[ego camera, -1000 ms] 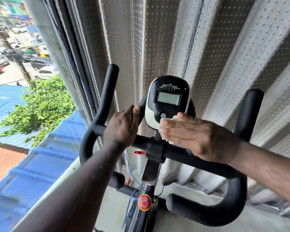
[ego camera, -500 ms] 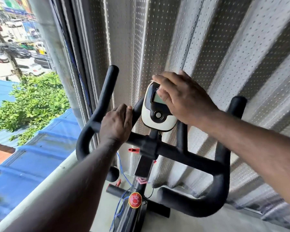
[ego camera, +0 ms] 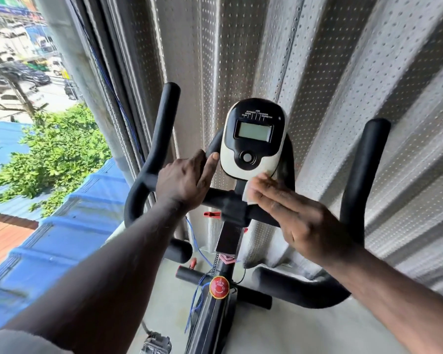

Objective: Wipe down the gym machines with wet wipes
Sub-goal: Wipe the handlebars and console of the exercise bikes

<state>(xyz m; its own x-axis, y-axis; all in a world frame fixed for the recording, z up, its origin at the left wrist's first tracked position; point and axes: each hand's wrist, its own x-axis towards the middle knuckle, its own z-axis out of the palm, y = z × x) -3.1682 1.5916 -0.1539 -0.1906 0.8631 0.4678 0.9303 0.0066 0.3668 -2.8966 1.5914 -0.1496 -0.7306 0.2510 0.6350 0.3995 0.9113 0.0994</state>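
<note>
An exercise bike stands before me, with black padded handlebars (ego camera: 161, 139) and a black-and-white console (ego camera: 253, 139) with a grey screen. My left hand (ego camera: 184, 182) grips the left side of the crossbar, its thumb pointing up beside the console. My right hand (ego camera: 297, 215) is flat, fingers straight, pressing a white wet wipe (ego camera: 248, 192) against the console's lower right edge and the stem under it. Most of the wipe is hidden beneath my fingers.
A perforated corrugated metal wall (ego camera: 317, 72) rises right behind the bike. A red round knob (ego camera: 219, 287) sits on the frame below. Blue cables (ego camera: 197, 241) hang by the stem. To the left are a blue roof (ego camera: 62, 238), a tree and a street.
My right hand slid down from the top of the console to its lower right edge, and the screen is uncovered. My left hand stayed on the crossbar.
</note>
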